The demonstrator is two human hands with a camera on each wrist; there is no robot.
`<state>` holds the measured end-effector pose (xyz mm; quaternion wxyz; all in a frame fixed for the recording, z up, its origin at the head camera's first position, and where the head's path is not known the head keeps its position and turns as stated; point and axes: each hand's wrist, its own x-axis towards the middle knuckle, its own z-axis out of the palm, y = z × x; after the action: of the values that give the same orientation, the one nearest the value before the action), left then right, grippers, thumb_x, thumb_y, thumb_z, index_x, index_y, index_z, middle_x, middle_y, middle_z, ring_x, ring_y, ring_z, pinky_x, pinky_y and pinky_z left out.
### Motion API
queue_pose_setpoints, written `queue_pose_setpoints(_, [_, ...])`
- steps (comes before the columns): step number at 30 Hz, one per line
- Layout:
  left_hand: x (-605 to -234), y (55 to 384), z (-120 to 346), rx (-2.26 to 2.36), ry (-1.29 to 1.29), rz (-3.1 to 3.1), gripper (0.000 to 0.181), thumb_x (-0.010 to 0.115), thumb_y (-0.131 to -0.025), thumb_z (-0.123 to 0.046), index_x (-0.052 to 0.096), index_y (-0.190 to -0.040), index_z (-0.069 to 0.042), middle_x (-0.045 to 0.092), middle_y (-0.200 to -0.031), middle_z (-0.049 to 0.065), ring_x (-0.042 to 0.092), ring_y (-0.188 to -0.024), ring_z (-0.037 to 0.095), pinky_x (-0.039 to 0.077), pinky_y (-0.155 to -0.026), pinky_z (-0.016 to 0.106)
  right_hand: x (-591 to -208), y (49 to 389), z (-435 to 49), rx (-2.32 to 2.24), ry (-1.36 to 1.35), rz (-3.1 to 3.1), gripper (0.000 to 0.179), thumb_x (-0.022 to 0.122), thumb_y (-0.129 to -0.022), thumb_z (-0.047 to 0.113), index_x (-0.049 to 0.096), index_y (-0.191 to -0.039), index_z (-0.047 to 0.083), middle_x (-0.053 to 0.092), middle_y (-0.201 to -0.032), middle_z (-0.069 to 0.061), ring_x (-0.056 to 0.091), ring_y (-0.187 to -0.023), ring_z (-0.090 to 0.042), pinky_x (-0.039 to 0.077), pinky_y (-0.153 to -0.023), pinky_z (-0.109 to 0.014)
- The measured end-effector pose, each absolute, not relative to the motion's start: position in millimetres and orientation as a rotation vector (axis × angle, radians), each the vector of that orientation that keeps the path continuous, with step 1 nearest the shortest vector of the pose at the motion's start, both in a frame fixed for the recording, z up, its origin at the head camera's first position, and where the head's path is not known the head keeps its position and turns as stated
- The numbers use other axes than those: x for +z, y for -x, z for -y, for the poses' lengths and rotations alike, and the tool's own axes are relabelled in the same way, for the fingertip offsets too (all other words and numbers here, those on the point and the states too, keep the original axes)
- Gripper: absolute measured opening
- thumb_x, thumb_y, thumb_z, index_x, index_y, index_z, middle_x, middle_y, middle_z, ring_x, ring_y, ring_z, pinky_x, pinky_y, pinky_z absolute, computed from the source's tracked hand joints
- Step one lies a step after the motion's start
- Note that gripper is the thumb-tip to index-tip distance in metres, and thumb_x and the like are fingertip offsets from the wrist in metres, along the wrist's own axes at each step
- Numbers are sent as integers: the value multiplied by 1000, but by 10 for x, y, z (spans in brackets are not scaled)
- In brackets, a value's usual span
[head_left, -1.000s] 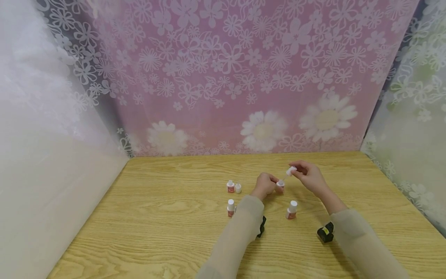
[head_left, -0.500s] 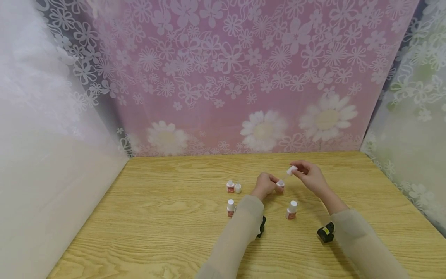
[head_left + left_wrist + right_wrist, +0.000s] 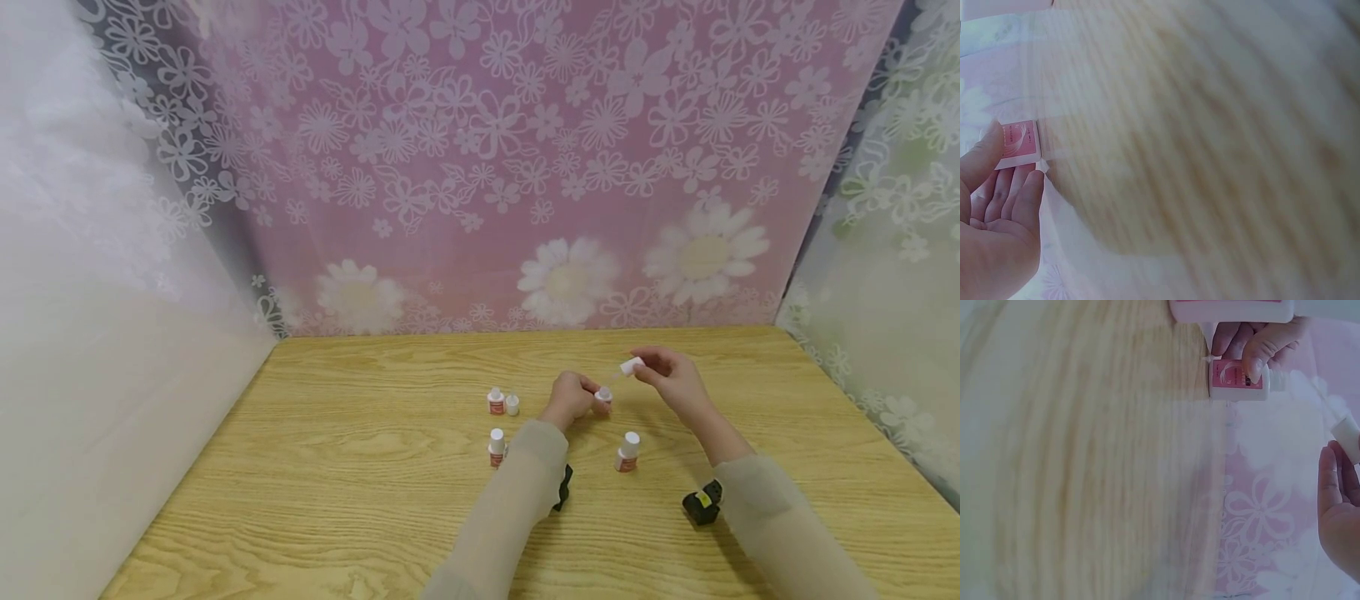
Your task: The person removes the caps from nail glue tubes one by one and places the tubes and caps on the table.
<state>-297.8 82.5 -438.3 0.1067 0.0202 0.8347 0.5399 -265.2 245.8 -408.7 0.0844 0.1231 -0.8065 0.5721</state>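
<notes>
My left hand (image 3: 572, 396) pinches a small white bottle (image 3: 603, 395) between thumb and fingers, upright at the table top. Its cap is off, baring the narrow neck. The pink-red label (image 3: 1022, 140) shows in the left wrist view. To the right and a little higher, my right hand (image 3: 675, 383) holds the white brush cap (image 3: 632, 367) by its top, tilted. A thin applicator stem (image 3: 1324, 399) points from it down toward the bottle's mouth, outside the neck. In the right wrist view the brush cap sits at the fingertips, at the right edge.
Left of my hands stand an uncapped bottle (image 3: 496, 402) with a loose white cap (image 3: 512, 406) beside it, and a capped bottle (image 3: 497, 448) next to my sleeve. Another capped bottle (image 3: 627, 452) stands between my forearms. A flowered curtain (image 3: 480, 208) closes off the wooden table's (image 3: 337, 500) back.
My right hand has drifted slightly right with the brush cap, which tilts more, its stem farther from the bottle's neck. The left hand and its bottle have stayed put.
</notes>
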Motion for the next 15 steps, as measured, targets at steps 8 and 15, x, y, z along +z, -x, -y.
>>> queue_pose_setpoints(8, [-4378,2978,-827,1588,-46,-2450,18,80,-60,-1,68,-72,-9,57,-67,-4,50,-62,9,41,-57,25,-4121,2650,-2479,1874,-363,2281,26,55,-88,14,52,-108,-2,55,-93,3,55,-83,-3,45,-76,-22])
queue_pose_setpoints(15, [-4377,2976,-832,1583,-34,-2452,18,80,-61,-2,68,-72,-9,57,-67,-4,50,-63,10,42,-57,26,-4133,2631,-2485,2025,-355,2188,33,57,-87,15,48,-110,-7,56,-94,4,57,-86,-4,44,-78,-22])
